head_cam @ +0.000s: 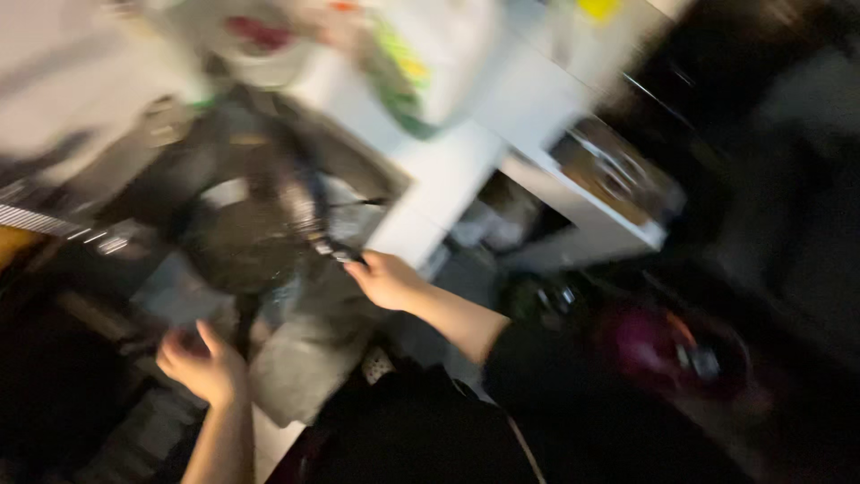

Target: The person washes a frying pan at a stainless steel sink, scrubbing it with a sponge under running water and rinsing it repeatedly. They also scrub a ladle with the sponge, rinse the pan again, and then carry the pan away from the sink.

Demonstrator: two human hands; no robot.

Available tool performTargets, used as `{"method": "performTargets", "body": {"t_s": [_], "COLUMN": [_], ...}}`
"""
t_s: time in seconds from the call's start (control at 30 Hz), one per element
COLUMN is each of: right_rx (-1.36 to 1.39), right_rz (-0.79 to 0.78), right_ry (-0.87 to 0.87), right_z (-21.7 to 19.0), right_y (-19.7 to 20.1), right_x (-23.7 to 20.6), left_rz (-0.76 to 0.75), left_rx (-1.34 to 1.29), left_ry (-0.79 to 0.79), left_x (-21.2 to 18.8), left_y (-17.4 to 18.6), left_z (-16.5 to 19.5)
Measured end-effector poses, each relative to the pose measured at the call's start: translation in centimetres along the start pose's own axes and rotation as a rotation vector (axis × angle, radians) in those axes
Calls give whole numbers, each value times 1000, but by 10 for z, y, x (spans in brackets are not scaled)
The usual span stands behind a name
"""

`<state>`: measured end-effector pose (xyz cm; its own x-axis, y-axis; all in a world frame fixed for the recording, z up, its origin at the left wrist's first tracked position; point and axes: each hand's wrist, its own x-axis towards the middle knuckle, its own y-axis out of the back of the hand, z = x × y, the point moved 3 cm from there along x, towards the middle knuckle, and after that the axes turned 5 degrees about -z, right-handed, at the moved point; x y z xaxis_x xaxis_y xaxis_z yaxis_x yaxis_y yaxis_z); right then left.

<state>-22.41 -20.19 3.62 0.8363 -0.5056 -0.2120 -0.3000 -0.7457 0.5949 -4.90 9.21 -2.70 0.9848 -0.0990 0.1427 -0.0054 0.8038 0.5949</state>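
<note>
The picture is heavily blurred. A dark round pan point(240, 235) sits low in a sink point(345, 157) area. My right hand point(387, 280) is closed on a dark handle point(336, 251) that runs toward the pan. My left hand point(202, 363) is lower left, fingers curled, near a dark stick-like part below the pan; whether it holds anything cannot be told. My dark sleeve point(537, 358) covers the right forearm.
A white counter point(457, 161) runs along the sink, with a white bag with green print point(425, 63) on it. An open white drawer point(600, 193) with dishes juts out at right. A purple round object point(649, 345) lies in the dark lower right.
</note>
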Motion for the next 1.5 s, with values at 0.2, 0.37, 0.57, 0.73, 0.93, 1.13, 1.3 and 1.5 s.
{"method": "performTargets", "body": {"t_s": [0.2,0.37,0.57,0.73,0.93,1.13,1.3,1.5], "right_rx": [-137,-93,-73,5,206,245,257,368], "right_rz": [230,247,476,573,755,824,982,1035], "right_ry": [1,-89,-320,-525,-710,-1024,-1230,-1405], "right_z": [26,88,183,246,343,432,478,538], "right_y": [65,122,185,217,239,263,279,294], "right_x": [-116,-279,-453,-557,-652,-726,-767,-793], "left_rz": [-693,-986,-1262,-1487,-1649,-1751,-1900,-2038], "left_rx": [-113,-256,-373,-370,-372,-203,-130,351], "left_ry": [-246,-121,90,156,184,196,148,-63], "left_x": [-179,-273,-381,-464,-535,-555,-605,-693], "left_y": [-74,-117,-163,-209,-238,-289,-327,-354], "left_z": [31,83,150,203,238,278,307,319]}}
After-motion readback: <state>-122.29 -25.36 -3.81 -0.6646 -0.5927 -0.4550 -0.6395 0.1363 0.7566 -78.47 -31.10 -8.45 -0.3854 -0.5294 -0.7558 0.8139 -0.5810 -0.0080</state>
